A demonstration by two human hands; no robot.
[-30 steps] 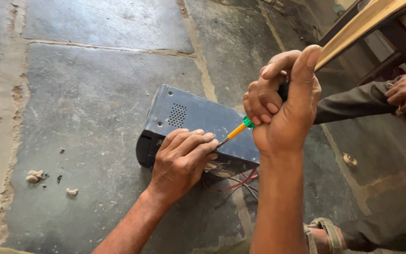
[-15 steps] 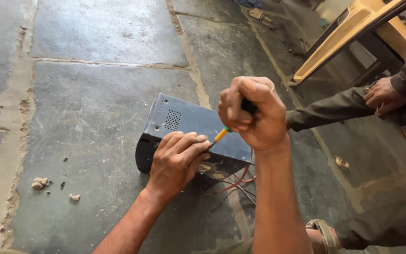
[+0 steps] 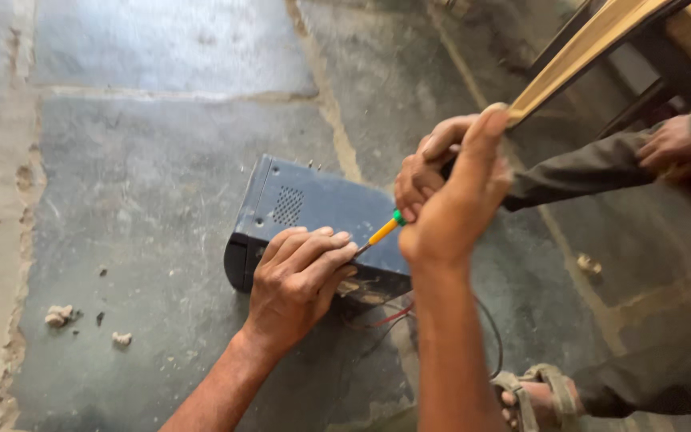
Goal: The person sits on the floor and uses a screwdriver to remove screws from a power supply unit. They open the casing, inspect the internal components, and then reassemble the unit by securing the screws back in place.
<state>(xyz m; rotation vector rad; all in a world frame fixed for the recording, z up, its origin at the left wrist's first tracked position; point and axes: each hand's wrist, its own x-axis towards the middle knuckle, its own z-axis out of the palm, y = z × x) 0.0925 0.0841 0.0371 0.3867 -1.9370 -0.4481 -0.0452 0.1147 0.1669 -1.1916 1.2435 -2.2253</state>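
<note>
Left hand point(image 3: 297, 280): we lay it flat on the near top edge of the dark metal box point(image 3: 313, 212), fingers bent over the rim, pressing down; grip wraps nothing, just rests on the casing.
Right hand point(image 3: 449, 200): we close the grip round the dark handle of the screwdriver point(image 3: 384, 230), thumb up, wrist raised above the box.
Screwdriver: yellow shaft with green collar runs down-left out of our right fist; its tip meets the box just beside our left fingertips point(image 3: 344, 240); exact contact point hidden by fingers.
Box: sits on the stone floor point(image 3: 145, 184), tilted corner-on to us, perforated vent patch on top; it lies under our left palm, below and left of the right grip.
Wires point(image 3: 385, 320): red and black ones trail out from the near side of the box, under our right forearm.
Other person: sleeved arm point(image 3: 577, 172) reaches in from the right, hand point(image 3: 669, 144) by a wooden frame point(image 3: 593, 52); sandalled foot point(image 3: 533, 392) near bottom edge.
Floor bits: small pale rubble lumps point(image 3: 61, 316) well apart to the left.
</note>
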